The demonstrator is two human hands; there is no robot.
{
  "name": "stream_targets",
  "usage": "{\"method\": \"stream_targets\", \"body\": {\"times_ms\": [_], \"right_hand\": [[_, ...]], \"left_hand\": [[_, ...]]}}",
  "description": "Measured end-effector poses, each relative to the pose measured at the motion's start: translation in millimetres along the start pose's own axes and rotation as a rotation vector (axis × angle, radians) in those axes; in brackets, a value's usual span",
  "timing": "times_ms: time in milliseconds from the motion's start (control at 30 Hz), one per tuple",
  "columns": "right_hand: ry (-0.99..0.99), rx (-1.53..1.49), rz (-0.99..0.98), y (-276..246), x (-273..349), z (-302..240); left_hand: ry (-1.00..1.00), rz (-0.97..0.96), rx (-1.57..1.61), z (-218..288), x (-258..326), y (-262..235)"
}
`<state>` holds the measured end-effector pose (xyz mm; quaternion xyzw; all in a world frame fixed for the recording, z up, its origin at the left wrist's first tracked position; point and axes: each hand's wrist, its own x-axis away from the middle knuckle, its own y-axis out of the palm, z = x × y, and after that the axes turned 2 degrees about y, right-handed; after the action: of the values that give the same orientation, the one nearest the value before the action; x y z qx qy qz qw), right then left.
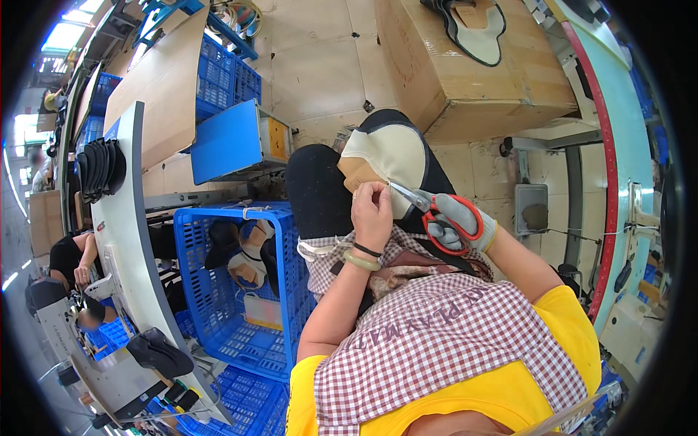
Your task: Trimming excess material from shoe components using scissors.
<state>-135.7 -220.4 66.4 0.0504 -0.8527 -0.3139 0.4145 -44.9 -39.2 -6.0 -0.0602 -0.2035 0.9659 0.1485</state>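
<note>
A cream shoe upper (396, 149) with dark edging and a tan patch (358, 173) lies across my dark-trousered knees. My left hand (372, 211) is closed in a pinch at its near edge, beside the patch; the fingertips are partly hidden. My right hand (459, 220) wears a grey-and-white glove and grips scissors (476, 231) by their red handles. The metal blades point up and left over the near part of the upper, with their tips close to my left fingers. From this angle I cannot tell whether the blades touch the material.
Left of my legs, a blue plastic crate (218, 291) holds several shoe uppers. A large cardboard box (502, 105) ahead on the right carries another upper (476, 36). A grey table (134, 218) with stacked black pieces (99, 168) stands left; a red-edged bench (603, 182) runs along the right.
</note>
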Motion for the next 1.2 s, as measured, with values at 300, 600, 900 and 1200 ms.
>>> {"method": "stream_targets", "body": {"times_ms": [300,600,900,1200], "right_hand": [[-0.126,-0.016,0.011,-2.5,-4.5,19.6],[-0.071,-0.066,0.055,-2.3,-8.3,14.6],[-0.044,0.119,0.115,8.1,-7.5,12.1],[-0.021,0.146,0.141,10.3,-7.4,3.9]], "left_hand": [[0.046,-0.014,-0.039,6.8,0.7,1.9],[0.003,-0.081,0.091,8.9,4.9,-4.3],[-0.260,-0.004,0.112,-5.0,-10.2,-2.0],[-0.291,0.064,0.072,-14.3,-10.9,3.3]]}}
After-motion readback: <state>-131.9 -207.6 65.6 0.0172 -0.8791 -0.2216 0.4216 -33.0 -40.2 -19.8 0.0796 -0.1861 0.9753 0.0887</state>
